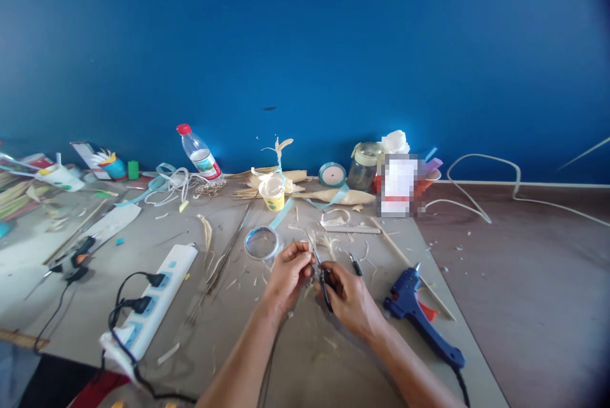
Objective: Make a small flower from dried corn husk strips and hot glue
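Scissors (325, 289) in right hand (351, 299) seemingly trim pale strip (311, 247) pinched by left hand (288, 272), glue gun (421, 315) at four o'clock; clean snipping would need steadiness.

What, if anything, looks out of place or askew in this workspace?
Pale scraps lie strewn across the table, around the left hand and right hand, so it looks littered. The red-capped bottle appears to lean, though the lens may exaggerate that. A small dark mark interrupts the plain blue wall.
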Available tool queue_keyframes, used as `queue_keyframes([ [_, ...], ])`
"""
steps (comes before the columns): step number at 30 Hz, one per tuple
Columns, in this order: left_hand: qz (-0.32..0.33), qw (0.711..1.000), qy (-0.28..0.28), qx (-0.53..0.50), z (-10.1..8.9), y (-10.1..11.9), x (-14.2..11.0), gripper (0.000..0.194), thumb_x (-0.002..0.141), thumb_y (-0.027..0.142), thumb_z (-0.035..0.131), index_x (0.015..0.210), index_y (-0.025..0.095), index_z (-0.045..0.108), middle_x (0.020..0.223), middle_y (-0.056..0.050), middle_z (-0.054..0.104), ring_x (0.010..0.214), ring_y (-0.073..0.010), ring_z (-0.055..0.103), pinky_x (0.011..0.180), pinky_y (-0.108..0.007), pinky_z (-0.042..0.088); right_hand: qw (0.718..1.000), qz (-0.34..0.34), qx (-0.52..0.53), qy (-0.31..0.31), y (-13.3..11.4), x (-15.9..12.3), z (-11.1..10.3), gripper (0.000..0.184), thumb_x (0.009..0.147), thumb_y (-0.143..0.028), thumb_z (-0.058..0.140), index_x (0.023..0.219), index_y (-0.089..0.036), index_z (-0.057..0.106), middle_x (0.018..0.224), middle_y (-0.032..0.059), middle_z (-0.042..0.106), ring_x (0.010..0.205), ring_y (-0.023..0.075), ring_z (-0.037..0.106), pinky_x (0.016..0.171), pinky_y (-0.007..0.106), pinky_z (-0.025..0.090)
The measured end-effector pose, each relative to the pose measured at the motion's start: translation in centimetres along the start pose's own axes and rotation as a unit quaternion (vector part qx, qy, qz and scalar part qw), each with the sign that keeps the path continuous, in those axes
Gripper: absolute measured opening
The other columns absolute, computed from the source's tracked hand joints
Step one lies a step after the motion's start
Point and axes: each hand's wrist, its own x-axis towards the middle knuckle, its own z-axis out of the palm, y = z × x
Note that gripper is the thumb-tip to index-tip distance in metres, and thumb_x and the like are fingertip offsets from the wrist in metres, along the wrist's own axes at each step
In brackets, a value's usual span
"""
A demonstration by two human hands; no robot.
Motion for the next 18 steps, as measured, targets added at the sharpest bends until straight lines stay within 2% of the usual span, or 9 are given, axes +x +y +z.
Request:
queue_keyframes([
  [7,-0.005,1.000,-0.013,-0.011,0.00,-0.03,-0.13,0.017,0.063,0.022,0.069,0.073,0.015,0.057,0.061,0.002,0.055,0.045,-0.0041,0.042,0.050,-0.020,0.031,1.000,0.018,0.018,-0.005,-0.32,0.02,-0.05,0.026,0.079,-0.027,0.051,0.102,-0.016,0.056,0.067,0.0010,0.060,0.058,0.0143,0.054,0.053,0.023,0.040],
  [18,-0.002,1.000,-0.002,-0.005,-0.03,0.06,-0.05,0.017,0.061,0.022,0.069,0.072,0.015,0.057,0.059,0.003,0.054,0.044,-0.0036,0.042,0.050,-0.020,0.032,1.000,0.027,0.009,-0.006,-0.23,0.00,0.02,0.024,0.079,-0.026,0.049,0.100,-0.019,0.056,0.060,-0.0018,0.054,0.052,0.0132,0.048,0.051,0.024,0.039],
])
